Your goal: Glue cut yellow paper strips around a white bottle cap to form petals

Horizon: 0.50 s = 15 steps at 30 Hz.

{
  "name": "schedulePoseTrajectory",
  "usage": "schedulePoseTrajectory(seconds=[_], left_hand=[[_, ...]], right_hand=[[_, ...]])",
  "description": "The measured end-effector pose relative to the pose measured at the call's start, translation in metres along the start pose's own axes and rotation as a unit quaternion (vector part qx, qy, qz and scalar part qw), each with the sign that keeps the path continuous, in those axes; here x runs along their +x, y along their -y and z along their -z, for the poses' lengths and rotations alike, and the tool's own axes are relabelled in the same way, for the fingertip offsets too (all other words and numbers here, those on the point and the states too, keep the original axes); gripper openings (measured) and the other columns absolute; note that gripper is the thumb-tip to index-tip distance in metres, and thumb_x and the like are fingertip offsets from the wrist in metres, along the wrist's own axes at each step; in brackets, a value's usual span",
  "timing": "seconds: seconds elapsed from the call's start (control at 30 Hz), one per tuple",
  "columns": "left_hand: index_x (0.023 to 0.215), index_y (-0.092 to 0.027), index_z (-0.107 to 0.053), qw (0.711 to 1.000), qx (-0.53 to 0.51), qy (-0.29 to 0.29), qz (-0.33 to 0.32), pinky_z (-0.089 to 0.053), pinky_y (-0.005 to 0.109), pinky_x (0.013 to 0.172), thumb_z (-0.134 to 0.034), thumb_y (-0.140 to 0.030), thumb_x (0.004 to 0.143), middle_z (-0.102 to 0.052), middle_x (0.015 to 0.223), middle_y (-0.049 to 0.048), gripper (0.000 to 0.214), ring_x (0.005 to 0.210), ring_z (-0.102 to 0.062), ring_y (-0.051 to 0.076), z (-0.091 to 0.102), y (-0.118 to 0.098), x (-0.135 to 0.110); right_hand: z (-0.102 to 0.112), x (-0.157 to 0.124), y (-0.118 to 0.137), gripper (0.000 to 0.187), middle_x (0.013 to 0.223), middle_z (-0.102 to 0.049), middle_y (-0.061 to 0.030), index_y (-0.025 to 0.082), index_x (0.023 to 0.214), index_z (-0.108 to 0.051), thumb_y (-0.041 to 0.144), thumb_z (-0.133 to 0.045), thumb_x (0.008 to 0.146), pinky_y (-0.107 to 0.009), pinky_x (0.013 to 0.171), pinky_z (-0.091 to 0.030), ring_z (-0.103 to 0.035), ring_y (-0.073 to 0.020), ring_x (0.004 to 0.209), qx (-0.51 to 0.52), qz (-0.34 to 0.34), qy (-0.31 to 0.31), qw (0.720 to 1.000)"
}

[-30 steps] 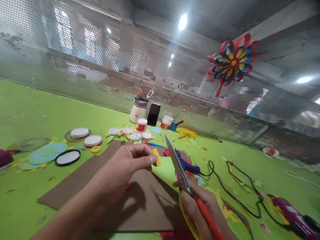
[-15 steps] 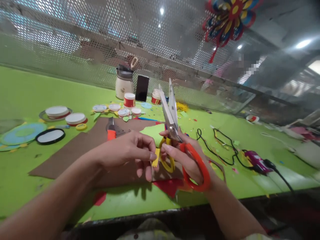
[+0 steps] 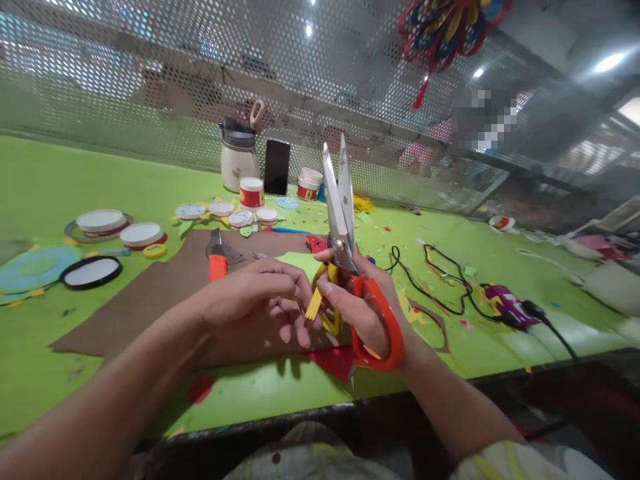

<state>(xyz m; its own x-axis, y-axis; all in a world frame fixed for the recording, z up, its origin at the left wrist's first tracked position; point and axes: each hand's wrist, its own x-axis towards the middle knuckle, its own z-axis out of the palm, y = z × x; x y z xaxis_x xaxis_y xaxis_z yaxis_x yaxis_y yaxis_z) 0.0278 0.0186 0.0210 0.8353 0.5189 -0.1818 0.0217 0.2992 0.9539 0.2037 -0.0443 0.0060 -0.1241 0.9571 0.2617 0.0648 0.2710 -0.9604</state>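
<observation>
My left hand [image 3: 253,301] pinches a small yellow paper strip [image 3: 314,305] between thumb and fingertips, just above a brown cardboard sheet [image 3: 165,293]. My right hand [image 3: 357,303] grips a pair of scissors [image 3: 345,227] by their orange and yellow handles, with the steel blades pointing straight up and slightly apart. The fingertips of both hands meet at the yellow strip. Red paper scraps [image 3: 337,360] lie under my hands on the green table [image 3: 60,193].
An orange-handled knife [image 3: 217,257] rests on the cardboard. Round lids and discs [image 3: 103,230], small paint pots [image 3: 251,193], a white jar [image 3: 239,157] and a black phone [image 3: 277,167] stand behind. A purple glue gun [image 3: 505,305] with black cable lies right. A paper flower [image 3: 445,27] hangs on the perforated wall.
The view dropped toward the table edge. My right hand turned the scissors from slanting forward to upright and came against my left hand, which lowered the yellow strip.
</observation>
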Motion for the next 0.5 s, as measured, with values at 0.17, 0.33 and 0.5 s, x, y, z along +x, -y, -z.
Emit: schedulePoseTrajectory(seconds=[0.17,0.33,0.5], left_hand=[[0.072,-0.014,-0.064,0.999,-0.047,-0.005,-0.002,-0.047,0.025,0.050,-0.050,-0.021,0.080,-0.071,0.074,0.0112,0.018,0.062,-0.069,0.021,-0.003,0.005,0.002],[0.076,-0.016,-0.061,0.995,-0.079,-0.057,0.010,-0.045,0.022,0.051,-0.064,-0.028,0.080,-0.066,0.069,0.0035,0.013,0.057,-0.062,0.014,-0.015,0.007,0.002],[0.073,-0.016,-0.060,0.995,-0.006,-0.097,-0.006,-0.040,0.020,0.050,-0.067,-0.030,0.079,-0.064,0.063,0.0012,0.017,0.053,-0.055,0.010,-0.015,0.010,0.005]], right_hand=[[0.000,0.000,-0.003,0.026,0.078,-0.055,0.0031,0.026,0.113,-0.055,0.025,-0.057,0.087,-0.024,0.060,-0.048,-0.056,-0.0103,0.062,-0.041,0.028,-0.060,0.997],[-0.004,0.000,-0.003,0.028,0.081,-0.057,0.0010,0.024,0.114,-0.056,0.028,-0.059,0.086,-0.022,0.057,-0.046,-0.053,-0.0100,0.062,-0.102,0.062,-0.130,0.984],[-0.009,0.002,-0.010,0.029,0.079,-0.054,0.0025,0.025,0.115,-0.055,0.021,-0.058,0.086,-0.022,0.059,-0.045,-0.051,-0.0093,0.062,-0.092,0.118,-0.151,0.977]])
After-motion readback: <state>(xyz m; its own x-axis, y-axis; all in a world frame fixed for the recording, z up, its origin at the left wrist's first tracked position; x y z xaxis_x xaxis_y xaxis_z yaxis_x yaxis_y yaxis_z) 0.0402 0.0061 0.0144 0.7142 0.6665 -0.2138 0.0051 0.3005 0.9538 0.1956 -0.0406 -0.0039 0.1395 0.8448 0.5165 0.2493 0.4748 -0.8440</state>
